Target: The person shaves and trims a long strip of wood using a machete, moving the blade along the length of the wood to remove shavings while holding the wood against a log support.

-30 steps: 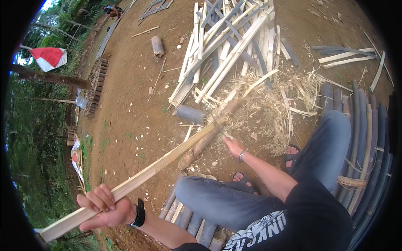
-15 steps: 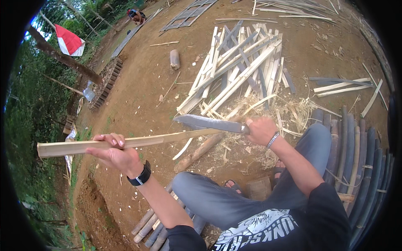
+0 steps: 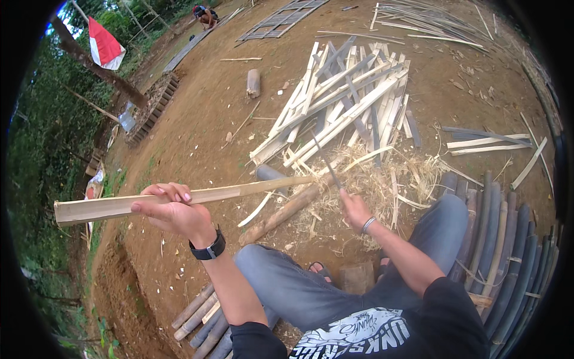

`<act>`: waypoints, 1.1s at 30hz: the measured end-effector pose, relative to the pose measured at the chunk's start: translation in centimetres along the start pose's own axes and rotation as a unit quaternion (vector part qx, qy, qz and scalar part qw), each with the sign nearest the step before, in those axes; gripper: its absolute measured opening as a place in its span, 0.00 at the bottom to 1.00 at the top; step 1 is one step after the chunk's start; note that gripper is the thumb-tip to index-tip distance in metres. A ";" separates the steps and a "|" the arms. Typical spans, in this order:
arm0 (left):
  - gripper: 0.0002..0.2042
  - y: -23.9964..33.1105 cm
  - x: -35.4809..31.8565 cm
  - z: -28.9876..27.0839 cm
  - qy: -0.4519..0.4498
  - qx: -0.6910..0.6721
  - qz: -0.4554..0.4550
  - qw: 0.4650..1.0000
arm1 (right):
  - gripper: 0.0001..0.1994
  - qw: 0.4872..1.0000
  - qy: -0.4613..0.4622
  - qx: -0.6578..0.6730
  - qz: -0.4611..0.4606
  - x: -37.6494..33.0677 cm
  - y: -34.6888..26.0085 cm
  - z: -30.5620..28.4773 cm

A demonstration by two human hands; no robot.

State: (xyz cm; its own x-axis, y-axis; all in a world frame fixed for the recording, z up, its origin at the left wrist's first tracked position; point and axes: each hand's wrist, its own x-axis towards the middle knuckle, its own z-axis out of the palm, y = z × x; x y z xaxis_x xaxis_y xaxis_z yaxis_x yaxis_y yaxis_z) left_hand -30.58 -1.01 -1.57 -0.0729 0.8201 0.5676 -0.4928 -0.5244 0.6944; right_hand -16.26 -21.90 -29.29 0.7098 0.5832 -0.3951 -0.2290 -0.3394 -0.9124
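My left hand (image 3: 174, 209) is closed around a long pale bamboo strip (image 3: 239, 191), near its wide end. The strip slants out to the right, its thin end by a round wooden log (image 3: 284, 212) on the ground. In my right hand (image 3: 357, 210) I grip the handle of a machete (image 3: 326, 157). Its blade shows almost edge-on, pointing away and slightly left, just beside the strip's thin end. Whether blade and strip touch, I cannot tell. Curly shavings (image 3: 412, 179) lie around the log.
A large heap of split bamboo strips (image 3: 341, 107) lies ahead. Bamboo poles (image 3: 508, 251) are stacked at my right, with more poles (image 3: 203, 323) at lower left. A short log piece (image 3: 253, 84) stands beyond. Far off, a person (image 3: 206, 17) crouches near a bamboo lattice (image 3: 284, 21).
The machete has turned from lying broadside, tip to the left, to edge-on, tip pointing away. My right hand has moved left and nearer to me. The left hand still holds the strip.
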 end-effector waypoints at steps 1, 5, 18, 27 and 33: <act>0.27 0.0 0.0 0.0 0.000 0.006 -0.006 1.000 | 0.30 1.000 -0.013 0.027 -0.001 -0.3 0.9 1.6; 0.27 0.9 0.1 -1.1 -0.006 0.014 -0.004 1.000 | 0.31 0.989 -0.098 0.111 -0.024 -4.0 1.2 7.3; 0.28 3.1 0.2 -5.4 -0.085 -0.081 -0.005 0.993 | 0.28 0.975 -0.113 -0.020 -0.190 -7.9 -3.6 9.8; 0.29 1.0 -0.1 -5.0 -0.051 -0.058 -0.009 0.997 | 0.29 0.982 -0.143 0.009 -0.124 -6.7 -2.7 9.9; 0.29 1.4 -0.4 -5.5 -0.118 -0.078 -0.004 0.990 | 0.31 0.982 -0.152 0.052 -0.095 -6.6 -1.0 10.6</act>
State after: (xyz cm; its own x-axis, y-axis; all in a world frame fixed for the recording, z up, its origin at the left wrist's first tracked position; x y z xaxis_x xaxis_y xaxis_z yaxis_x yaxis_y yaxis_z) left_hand -36.03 -0.84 -3.29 0.1278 0.7380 0.6626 -0.6212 -0.4612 0.6335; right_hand -27.81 -17.60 -26.93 0.5180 0.8278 -0.2153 -0.1891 -0.1347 -0.9727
